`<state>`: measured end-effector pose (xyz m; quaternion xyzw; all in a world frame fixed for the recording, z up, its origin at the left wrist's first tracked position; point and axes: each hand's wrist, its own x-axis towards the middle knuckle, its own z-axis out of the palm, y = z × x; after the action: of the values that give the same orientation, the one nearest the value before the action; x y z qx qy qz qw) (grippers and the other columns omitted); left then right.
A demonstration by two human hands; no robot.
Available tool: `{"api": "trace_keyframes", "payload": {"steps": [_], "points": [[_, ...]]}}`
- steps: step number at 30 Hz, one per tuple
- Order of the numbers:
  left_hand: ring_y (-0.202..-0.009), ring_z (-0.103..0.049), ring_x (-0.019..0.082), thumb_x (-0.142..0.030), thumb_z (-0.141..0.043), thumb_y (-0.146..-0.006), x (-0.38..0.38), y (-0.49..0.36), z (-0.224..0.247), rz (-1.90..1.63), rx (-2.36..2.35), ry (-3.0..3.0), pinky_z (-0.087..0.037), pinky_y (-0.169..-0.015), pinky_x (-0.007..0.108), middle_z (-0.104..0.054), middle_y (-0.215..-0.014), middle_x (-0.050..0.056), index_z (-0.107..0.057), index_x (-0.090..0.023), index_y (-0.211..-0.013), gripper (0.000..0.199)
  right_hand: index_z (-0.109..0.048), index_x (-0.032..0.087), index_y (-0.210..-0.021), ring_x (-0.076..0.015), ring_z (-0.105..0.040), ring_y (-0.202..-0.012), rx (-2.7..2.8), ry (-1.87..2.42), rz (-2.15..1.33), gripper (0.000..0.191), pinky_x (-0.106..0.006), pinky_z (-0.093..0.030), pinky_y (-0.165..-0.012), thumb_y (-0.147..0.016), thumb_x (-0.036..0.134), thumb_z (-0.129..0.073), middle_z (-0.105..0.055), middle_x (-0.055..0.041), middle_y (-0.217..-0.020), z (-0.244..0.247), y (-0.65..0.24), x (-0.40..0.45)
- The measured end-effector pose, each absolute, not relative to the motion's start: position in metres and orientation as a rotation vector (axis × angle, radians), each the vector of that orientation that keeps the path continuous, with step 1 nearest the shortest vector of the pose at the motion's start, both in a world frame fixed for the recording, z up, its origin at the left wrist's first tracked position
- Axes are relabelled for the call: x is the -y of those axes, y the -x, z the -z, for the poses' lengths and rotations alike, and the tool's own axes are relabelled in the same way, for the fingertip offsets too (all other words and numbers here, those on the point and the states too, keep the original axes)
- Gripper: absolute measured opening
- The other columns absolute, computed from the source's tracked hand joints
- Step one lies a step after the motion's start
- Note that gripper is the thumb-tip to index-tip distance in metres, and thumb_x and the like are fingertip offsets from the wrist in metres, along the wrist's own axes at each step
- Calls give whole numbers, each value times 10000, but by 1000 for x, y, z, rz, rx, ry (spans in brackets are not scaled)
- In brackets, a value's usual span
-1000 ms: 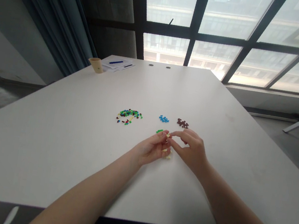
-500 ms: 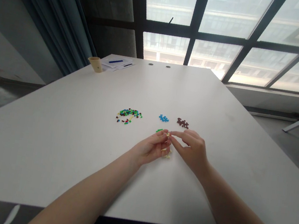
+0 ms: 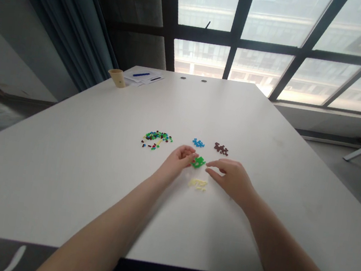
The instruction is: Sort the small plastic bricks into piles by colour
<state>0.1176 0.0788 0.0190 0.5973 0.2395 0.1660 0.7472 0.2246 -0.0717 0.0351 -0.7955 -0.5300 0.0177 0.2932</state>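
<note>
A small group of green building bricks [image 3: 198, 162] lies on the table between my hands. My left hand [image 3: 180, 158] is at its left edge, fingers curled and thumb pressed in; whatever they may hold is hidden. To the right of the green bricks is my right hand [image 3: 233, 178], its thumb and index finger apart, with nothing visible between them. Nearer to me lie pale yellow bricks [image 3: 198, 184]. Beyond my hands are a blue group [image 3: 198, 143] and a dark brown group [image 3: 221, 149].
A mixed, multicoloured pile of bricks [image 3: 157, 137] lies left of my left hand. At the far left of the white table [image 3: 97, 150] stand a tan cup [image 3: 117, 78] and papers [image 3: 143, 78] with a blue pen [image 3: 141, 74]. Large windows rise behind.
My hands were together around a small pale yellow piece; now they are apart. The left hand has moved left and away from me, uncovering the green and yellow bricks.
</note>
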Motion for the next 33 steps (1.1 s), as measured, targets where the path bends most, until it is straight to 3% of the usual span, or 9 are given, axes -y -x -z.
{"api": "trace_keyframes", "payload": {"steps": [4,9,14,18,23,26,33], "points": [[-755,-540,139,-263,-554,-740,-113,-116,-15,-729,-729,-1940,-423,-697,285,-596,-857,24,-531,-193,-796,93,-738,268,-773,-147,-584,-667,1509,2373,-474,120,-244,-383,-593,-717,252,-633,-699,-12,-767,-34,-232,75],[-749,-557,152,-263,-484,-763,-128,-115,-9,-798,-805,-2102,-437,-716,309,-605,-849,32,-519,-192,-795,85,-740,292,-806,-168,-618,-743,1569,2393,-653,156,-247,-399,-627,-680,238,-666,-718,0,-839,-27,-231,74],[-761,-563,150,-269,-474,-770,-119,-117,-14,-783,-765,-2078,-437,-673,273,-610,-852,33,-527,-190,-792,97,-737,277,-804,-166,-613,-734,1551,2298,-544,161,-254,-421,-657,-707,209,-628,-710,-14,-817,-27,-232,76],[-787,-559,157,-271,-434,-807,-128,-110,-17,-834,-834,-2163,-441,-695,277,-607,-884,43,-533,-188,-852,136,-727,256,-738,-145,-567,-632,1515,2253,-392,129,-253,-395,-591,-721,216,-606,-667,-11,-715,-32,-234,79],[-1014,-493,270,-143,-407,-791,-155,-97,-7,-602,-1256,-2459,-411,-828,393,-530,-1074,136,-551,-180,-1021,273,-710,224,-699,-111,-476,-523,1441,2244,-291,176,-235,-338,-524,-752,329,-579,-580,0,-586,-36,-238,80],[-1074,-452,326,-184,-446,-787,-163,-95,3,-388,-1365,-2528,-400,-841,428,-492,-1111,174,-556,-168,-1064,298,-697,208,-699,-110,-452,-510,1313,2293,-229,260,-234,-324,-514,-778,396,-537,-554,1,-563,-36,-241,79],[-992,-512,257,-107,-452,-753,-167,-103,14,-341,-1228,-2611,-388,-895,369,-538,-1033,141,-593,-149,-961,255,-684,200,-693,-109,-431,-502,1275,2361,-225,307,-232,-310,-513,-796,424,-503,-515,8,-528,-33,-245,77]]}}
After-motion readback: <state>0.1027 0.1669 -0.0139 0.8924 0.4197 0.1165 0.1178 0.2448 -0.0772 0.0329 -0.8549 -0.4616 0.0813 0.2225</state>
